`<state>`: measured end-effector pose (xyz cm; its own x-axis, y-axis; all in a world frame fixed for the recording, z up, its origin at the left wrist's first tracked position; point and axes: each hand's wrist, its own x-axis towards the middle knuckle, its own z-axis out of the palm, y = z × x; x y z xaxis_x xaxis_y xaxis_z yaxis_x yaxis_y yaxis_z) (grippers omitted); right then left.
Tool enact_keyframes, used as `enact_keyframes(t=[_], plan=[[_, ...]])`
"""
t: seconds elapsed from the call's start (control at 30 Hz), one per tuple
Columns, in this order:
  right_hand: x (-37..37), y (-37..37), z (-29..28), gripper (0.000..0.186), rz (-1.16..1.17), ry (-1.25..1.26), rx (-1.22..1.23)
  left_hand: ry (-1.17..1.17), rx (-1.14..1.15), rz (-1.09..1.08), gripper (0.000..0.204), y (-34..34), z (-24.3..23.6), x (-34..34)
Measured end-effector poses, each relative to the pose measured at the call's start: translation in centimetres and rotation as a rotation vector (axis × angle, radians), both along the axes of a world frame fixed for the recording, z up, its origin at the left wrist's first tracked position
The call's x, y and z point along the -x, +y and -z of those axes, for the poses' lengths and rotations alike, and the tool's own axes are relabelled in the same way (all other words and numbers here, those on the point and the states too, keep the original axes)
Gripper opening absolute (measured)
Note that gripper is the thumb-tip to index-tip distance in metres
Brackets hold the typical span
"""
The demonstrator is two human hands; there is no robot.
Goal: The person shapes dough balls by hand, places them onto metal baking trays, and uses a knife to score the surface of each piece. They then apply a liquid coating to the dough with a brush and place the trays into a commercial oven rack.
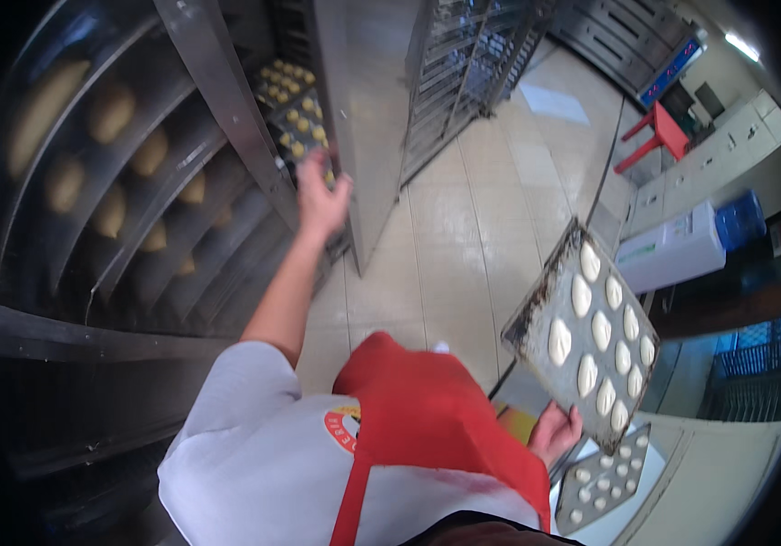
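Observation:
My right hand (pixel 556 433) grips the near edge of a dark, worn baking tray (pixel 536 318), held out tilted at my right. Rows of pale, oval, slashed dough pieces (pixel 601 329) lie on it. My left arm reaches forward to a tall metal cabinet at the left. There my left hand (pixel 322 202) is closed on the edge of its metal door (pixel 367 118), thumb on the door's face and fingers bent around the edge. Just beyond the fingers, inside the cabinet, are trays of small yellowish dough pieces (pixel 303 123).
At far left, a rack (pixel 208 55) holds larger rolls (pixel 113 114). Another wire rack (pixel 463 82) stands ahead on the tiled floor (pixel 454 209). A second dough tray (pixel 581 487) lies at lower right. Beyond are a water dispenser (pixel 672 246), a red stool (pixel 659 136) and an oven (pixel 622 36).

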<state>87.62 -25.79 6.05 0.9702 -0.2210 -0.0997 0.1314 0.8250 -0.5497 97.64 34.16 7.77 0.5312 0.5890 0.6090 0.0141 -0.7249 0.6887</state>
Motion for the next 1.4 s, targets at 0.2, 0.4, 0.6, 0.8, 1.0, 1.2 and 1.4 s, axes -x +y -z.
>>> enact_keyframes(t=[0.2,0.4,0.6,0.8,1.0,1.2,1.4], plan=[[3.8,-1.2,0.7,0.074,-0.174,-0.2,-0.056,0.204,0.03,0.313,0.113,-8.5,2.0,-1.7],[3.6,3.8,-5.9,0.08,-0.114,-0.389,-0.042,0.506,-0.011,0.772,0.101,-13.6,-1.1,-3.9],[0.7,10.7,-9.8,0.079,-0.062,-0.586,0.069,0.501,0.19,1.066,0.074,-10.0,-0.7,-0.4],[-12.6,21.2,-19.1,0.062,-0.434,-0.816,-0.101,0.58,0.028,1.014,0.053,-1.7,-1.6,3.0],[-25.5,33.6,-29.7,0.046,-0.88,-0.839,-0.245,0.382,0.218,0.629,0.056,1.8,-0.2,7.2],[-38.0,46.7,-33.2,0.05,-1.231,-0.873,-0.417,0.447,0.516,0.084,0.049,0.8,4.5,13.5],[-45.4,57.9,-35.6,0.044,-1.438,-0.705,-0.389,0.261,0.731,-0.415,0.045,-5.0,5.0,13.9]])
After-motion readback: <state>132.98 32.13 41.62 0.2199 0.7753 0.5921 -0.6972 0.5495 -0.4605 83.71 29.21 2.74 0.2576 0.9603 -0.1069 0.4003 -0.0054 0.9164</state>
